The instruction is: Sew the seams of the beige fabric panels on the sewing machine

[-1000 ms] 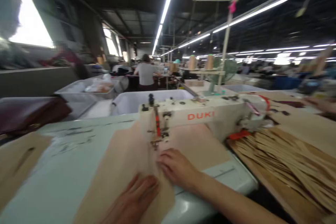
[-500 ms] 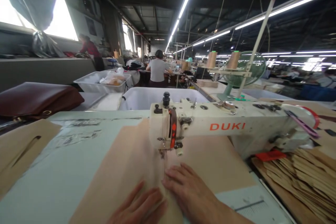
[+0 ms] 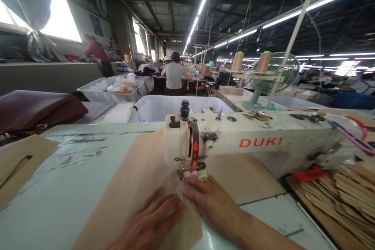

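A large beige fabric panel [image 3: 117, 187] lies on the pale green table and runs beneath the head of a white sewing machine [image 3: 222, 136] marked DUKI. My left hand [image 3: 155, 218] rests on the panel with its fingers stretched out, left of the needle line. Close in front of the presser foot [image 3: 181, 174], my right hand [image 3: 211, 199] presses down on the panel, fingers extended and lying flat. Part of that hand's fingertips is behind the machine's lower knob. The needle itself is too small to make out.
Stacked beige strips [image 3: 340, 199] and a red piece [image 3: 309, 175] lie at the right. A brown leather bag [image 3: 38, 111] sits at the left, near another beige panel [image 3: 23, 164]. Behind the machine stand a white bin [image 3: 146, 107], thread cones [image 3: 237, 61] and a green fan [image 3: 275, 72].
Both hands and the beige panel have moved forward, the right hand now closer to the presser foot. The panel's near edge has come into view. The camera view has shifted slightly.
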{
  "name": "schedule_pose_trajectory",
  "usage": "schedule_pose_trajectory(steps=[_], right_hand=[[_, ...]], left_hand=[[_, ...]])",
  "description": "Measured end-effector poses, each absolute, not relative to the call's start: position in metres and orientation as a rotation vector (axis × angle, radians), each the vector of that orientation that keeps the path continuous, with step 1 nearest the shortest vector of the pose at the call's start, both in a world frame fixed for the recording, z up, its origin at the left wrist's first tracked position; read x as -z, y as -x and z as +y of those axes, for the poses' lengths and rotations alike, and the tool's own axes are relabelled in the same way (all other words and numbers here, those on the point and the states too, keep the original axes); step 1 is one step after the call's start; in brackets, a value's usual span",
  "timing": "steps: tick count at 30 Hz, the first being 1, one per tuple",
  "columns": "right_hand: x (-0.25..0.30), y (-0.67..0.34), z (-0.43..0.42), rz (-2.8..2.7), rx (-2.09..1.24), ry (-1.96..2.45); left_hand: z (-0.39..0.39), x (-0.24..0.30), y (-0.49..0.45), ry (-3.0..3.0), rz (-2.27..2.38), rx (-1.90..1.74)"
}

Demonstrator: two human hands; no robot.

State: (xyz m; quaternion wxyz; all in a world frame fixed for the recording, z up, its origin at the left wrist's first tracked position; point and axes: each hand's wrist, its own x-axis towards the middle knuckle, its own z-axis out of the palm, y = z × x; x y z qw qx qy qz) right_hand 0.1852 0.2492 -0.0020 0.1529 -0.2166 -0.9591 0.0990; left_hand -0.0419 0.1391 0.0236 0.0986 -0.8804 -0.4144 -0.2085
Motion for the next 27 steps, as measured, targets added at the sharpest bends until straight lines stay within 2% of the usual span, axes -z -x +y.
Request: schedule_pose_trajectory(steps=[7,17,27], right_hand=[[0.006,-0.183,0.25,-2.559,-0.312,0.521],[-0.005,-0.181,0.258,-2.548,-0.237,0.54],[-0.001,-0.18,0.261,-2.494,-0.34,0.597]], left_hand=[[0.144,-0.043,0.036,2.619,-1.267,0.581],[0.161,-0.035,0.05,2.75,-1.391,0.518],[0.171,-0.025,0.056,2.854,-1.634,0.488]])
